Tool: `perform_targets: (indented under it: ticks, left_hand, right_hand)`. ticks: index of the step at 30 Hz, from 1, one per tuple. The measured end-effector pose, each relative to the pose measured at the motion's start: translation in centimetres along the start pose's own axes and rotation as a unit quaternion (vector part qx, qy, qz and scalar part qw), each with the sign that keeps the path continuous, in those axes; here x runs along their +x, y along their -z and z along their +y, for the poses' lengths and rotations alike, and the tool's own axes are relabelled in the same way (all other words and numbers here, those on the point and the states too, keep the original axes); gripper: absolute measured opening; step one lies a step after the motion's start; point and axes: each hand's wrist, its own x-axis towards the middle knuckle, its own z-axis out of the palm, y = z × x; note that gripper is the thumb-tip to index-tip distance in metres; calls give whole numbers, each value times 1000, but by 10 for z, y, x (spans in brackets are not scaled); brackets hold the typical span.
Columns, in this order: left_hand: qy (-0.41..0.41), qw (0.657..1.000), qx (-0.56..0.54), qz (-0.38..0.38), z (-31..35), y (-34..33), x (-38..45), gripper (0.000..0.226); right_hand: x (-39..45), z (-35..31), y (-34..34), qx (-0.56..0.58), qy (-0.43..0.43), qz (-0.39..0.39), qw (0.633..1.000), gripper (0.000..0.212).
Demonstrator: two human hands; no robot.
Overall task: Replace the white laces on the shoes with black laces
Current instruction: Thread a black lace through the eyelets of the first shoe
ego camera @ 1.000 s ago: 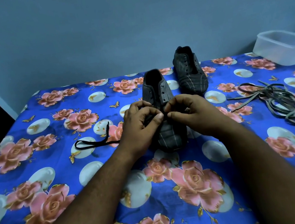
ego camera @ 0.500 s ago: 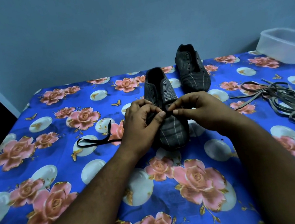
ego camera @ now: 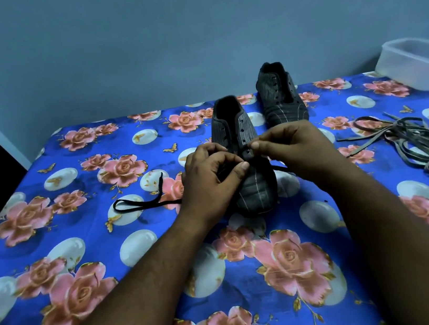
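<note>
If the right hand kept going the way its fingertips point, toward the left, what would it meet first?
Probably the left hand. The right hand points its pinched fingertips leftward over the near shoe, and the left hand's fingers sit just beyond. Depth is unclear, so it might brush the shoe's eyelets first.

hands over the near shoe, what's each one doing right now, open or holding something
Left hand: fingers curled over the near shoe, apparently pinching the black lace.
Right hand: thumb and forefinger pinched at the eyelets, likely on the lace's other end.
</note>
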Motion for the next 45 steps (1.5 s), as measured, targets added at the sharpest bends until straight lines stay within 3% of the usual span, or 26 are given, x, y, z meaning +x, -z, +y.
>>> perform_targets:
  ticks: [4, 10, 17, 22, 26, 32, 40, 45]
  left_hand:
    - [1, 1000, -2, 3, -2, -1, 0, 19]
    - [4, 1000, 0, 5, 0, -2, 1, 22]
    - [-1, 1000, 9, 9, 0, -3, 0, 23]
    - [-2, 1000, 16, 14, -1, -3, 2, 26]
    - [7, 1000, 1, 13, -1, -3, 2, 29]
    - [38, 999, -35, 17, 1, -3, 2, 11]
    - [51, 998, -27, 16, 4, -4, 0, 12]
    - [47, 999, -5, 0, 1, -5, -1, 14]
  right_hand:
    - [4, 3, -9, -233, 75, 42, 969, 27]
    - [7, -3, -15, -292, 123, 40, 948, 7]
    - [1, -13, -35, -89, 114, 88, 986, 8]
    - [-2, -16, -39, -65, 167, 115, 977, 7]
    - [-5, -18, -44, -15, 151, 101, 983, 8]
    - [-5, -21, -44, 19, 137, 114, 984, 5]
    - [-9, -19, -37, -28, 191, 143, 971, 7]
    - [-9, -12, -25, -45, 136, 177, 974, 11]
